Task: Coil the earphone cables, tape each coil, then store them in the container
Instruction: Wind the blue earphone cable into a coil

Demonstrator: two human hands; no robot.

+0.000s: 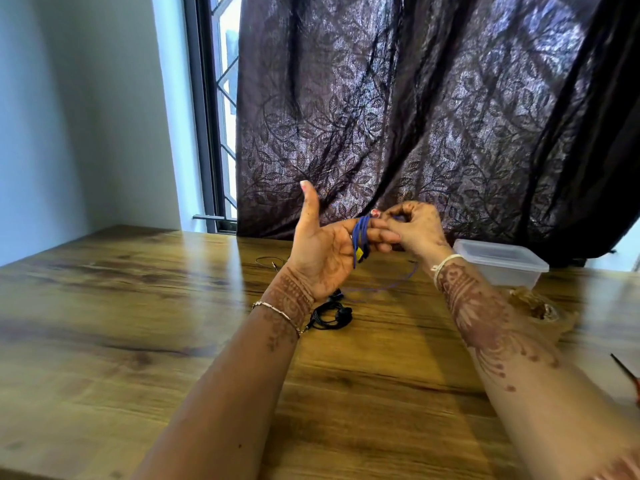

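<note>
My left grip [322,251] is raised above the wooden desk [138,306], palm towards me, thumb straight up and fingers stretched out to the right, slack rather than clenched. The blue earphone cable [362,237] is wound in several turns round those straight fingers. My right grip [412,226] meets the left fingertips, its fingers curled and pinching the cable just beside the coil. A loose tail of the same cable hangs down and lies in a shallow curve on the wood below my right wrist. Under my left wrist, close to the bracelet, a black earphone cable [330,317] lies bundled on the desk. A thin dark wire loop [268,261] sits farther back, near the desk's far edge. The clear plastic lidded container [502,261] stands at the far right, against the dark leaf-patterned curtain [415,116] and well apart from both grips. In front of it is a brownish translucent thing [533,303] that I cannot make out. A thin red-handled tool [627,375] pokes in at the right border. The widest stretch of bare wood lies to my left, running from my left forearm to the desk's left edge, beyond which the pale wall [86,116] and the barred window [221,98] rise. On the right, the room between my forearm and that edge is narrower.
</note>
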